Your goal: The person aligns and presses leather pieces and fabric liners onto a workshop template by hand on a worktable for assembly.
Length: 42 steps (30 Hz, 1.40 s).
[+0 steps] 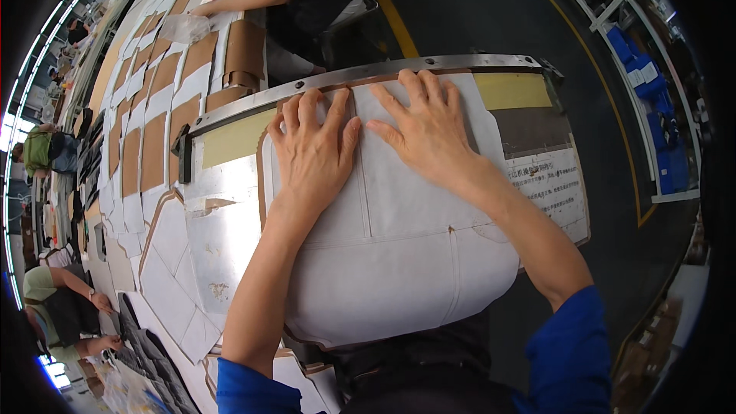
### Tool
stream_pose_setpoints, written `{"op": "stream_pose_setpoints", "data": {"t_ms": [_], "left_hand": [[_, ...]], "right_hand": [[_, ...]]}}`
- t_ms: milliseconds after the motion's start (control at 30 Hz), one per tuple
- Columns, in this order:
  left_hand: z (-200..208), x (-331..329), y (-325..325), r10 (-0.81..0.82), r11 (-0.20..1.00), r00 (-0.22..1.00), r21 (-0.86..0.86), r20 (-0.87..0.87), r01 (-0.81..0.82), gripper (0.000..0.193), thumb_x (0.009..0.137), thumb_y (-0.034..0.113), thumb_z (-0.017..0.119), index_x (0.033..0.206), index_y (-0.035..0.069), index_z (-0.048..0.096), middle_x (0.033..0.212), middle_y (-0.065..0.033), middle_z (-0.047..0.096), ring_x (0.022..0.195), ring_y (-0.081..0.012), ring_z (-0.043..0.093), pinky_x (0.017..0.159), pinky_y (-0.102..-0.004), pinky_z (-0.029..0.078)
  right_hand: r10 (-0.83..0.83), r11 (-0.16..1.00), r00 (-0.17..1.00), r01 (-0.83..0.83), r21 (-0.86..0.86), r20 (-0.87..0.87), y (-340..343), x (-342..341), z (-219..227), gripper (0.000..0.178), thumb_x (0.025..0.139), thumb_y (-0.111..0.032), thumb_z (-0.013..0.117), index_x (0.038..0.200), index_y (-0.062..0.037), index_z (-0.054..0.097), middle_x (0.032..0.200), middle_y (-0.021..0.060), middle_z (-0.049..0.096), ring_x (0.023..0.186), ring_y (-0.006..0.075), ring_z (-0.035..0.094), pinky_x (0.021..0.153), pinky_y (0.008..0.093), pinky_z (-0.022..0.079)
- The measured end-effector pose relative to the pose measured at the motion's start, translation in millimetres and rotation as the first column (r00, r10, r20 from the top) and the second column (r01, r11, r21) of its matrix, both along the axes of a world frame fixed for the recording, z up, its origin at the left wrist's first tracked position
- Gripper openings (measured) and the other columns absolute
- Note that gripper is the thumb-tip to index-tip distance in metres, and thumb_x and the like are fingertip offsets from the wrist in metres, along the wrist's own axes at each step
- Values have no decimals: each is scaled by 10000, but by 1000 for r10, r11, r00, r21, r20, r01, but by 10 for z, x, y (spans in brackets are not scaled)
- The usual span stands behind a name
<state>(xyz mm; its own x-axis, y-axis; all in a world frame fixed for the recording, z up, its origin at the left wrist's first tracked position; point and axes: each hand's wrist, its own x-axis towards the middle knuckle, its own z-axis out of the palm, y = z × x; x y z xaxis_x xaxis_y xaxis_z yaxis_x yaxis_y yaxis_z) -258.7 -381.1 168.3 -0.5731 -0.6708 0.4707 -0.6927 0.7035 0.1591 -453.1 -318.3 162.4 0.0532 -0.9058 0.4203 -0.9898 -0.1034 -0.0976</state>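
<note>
Right along the metal bar [360,74], the white panel [391,276] lies over the metal plate [230,238]; left hand [313,138] and right hand [429,129] press on top, grip wide, pinching nothing, probably so it can't slide.

Wht panel [399,284] w/ brn edge [262,155], 2 ylw strips [512,90], blue sleeves [569,345], dk floor [529,23]

Bright — strong glare on metal plate [239,234] — edges bent, perhaps soft.
</note>
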Motion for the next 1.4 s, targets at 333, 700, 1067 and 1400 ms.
{"op": "stream_pose_setpoints", "data": {"t_ms": [333, 700, 1067, 1400], "left_hand": [[95, -24, 48, 53, 997, 994, 49, 94, -58, 403, 1073, 329, 549, 1431, 164, 633, 1396, -139, 515, 1361, -331, 445, 1133, -530, 303], [104, 172, 101, -83, 994, 991, 74, 107, 76, 507, 1068, 332, 576, 1520, 103, 544, 1525, -201, 496, 1444, -403, 430, 1214, -535, 319], [18, 252, 180, 70, 997, 998, 39, -11, -69, 469, 1041, 304, 602, 1414, 19, 617, 1470, -282, 525, 1412, -482, 479, 1128, -570, 406], [87, 257, 139, 33, 994, 999, 99, 32, -36, 588, 1057, 425, 568, 1516, 59, 535, 1483, -365, 472, 1448, -533, 410, 1171, -591, 353]], "right_hand": [[-32, 999, 997, 30, -31, -73, 318, -306, 34, 589, 1022, -457, 623, 1455, -60, 584, 1503, 270, 457, 1384, 478, 416, 1090, 656, 346], [-41, 999, 997, 41, 8, -68, 306, -307, 127, 514, 1006, -331, 655, 1454, -89, 585, 1498, 219, 468, 1394, 438, 422, 1090, 581, 371], [59, 996, 997, -56, 67, -46, 235, -327, 119, 500, 1018, -307, 647, 1438, -49, 569, 1455, 216, 461, 1371, 395, 434, 1121, 562, 366], [90, 993, 991, -81, 87, -101, 240, -290, 198, 557, 1005, -385, 680, 1485, -116, 595, 1452, 205, 484, 1364, 390, 451, 1128, 550, 376]]}}
